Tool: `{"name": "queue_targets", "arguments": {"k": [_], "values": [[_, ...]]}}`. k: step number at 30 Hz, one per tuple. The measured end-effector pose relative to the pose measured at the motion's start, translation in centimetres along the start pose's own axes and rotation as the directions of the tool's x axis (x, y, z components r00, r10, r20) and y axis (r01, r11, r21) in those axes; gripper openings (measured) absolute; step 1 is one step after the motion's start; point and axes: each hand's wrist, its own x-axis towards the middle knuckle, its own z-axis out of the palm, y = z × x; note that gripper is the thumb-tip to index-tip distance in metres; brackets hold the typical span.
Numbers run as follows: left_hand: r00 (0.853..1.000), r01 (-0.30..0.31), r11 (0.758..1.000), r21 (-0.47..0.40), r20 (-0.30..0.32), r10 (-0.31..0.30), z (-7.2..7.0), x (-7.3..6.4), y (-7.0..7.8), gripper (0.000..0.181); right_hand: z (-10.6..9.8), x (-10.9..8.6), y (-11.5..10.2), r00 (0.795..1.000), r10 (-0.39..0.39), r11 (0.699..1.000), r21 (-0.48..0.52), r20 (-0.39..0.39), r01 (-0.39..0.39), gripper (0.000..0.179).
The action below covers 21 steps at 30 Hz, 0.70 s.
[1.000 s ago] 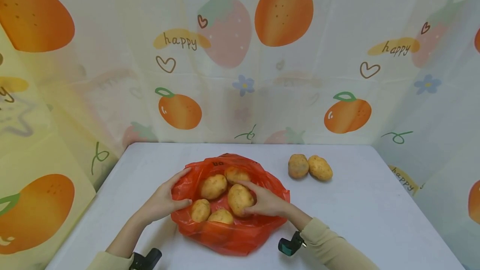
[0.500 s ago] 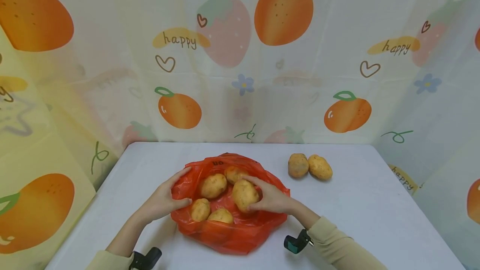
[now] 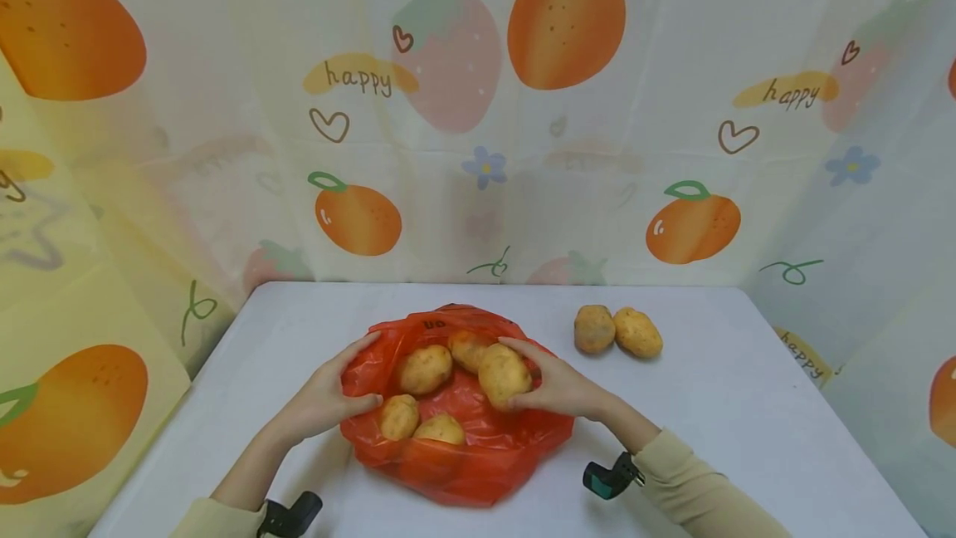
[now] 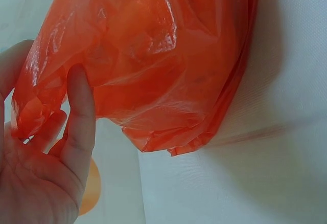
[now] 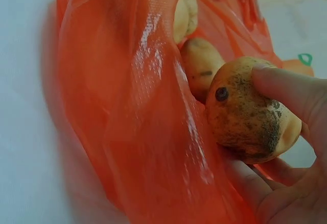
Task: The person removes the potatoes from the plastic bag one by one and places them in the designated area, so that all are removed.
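A red plastic bag [image 3: 448, 476] stands with its mouth spread wide, several potatoes inside. My left hand [image 3: 317, 405] holds the bag's left rim, the thumb lying over the edge; the left wrist view shows its fingers [image 4: 80, 111] against the thin red plastic. Over the right part of the mouth, my right hand [image 3: 563, 388] grips a potato [image 3: 500, 376] between thumb and fingers. Seen from the right wrist, this potato [image 5: 250, 116] has dark, rough patches and a black spot. Left of it in the bag lie a larger potato [image 3: 426, 370] and a smaller potato [image 3: 399, 418].
Two more potatoes, a browner potato [image 3: 594, 330] and a yellower potato [image 3: 638, 334], lie side by side on the white table [image 3: 709, 422], behind and right of the bag. A fruit-printed curtain [image 3: 568, 222] hangs along the table's back edge.
My right hand has lifted the potato from the bag's middle and carried it rightward and a little away from me. The left hand keeps its place on the rim.
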Motion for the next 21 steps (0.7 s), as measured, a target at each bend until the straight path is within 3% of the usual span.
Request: {"name": "queue_targets", "arguments": {"k": [21], "values": [[1.0,-0.001,1.0,-0.016,0.001,0.001,0.1,0.2,-0.1,0.082,-2.6,-2.3,0.3,0.996,0.006,0.999,0.045,-0.094,-0.002,0.083]]}}
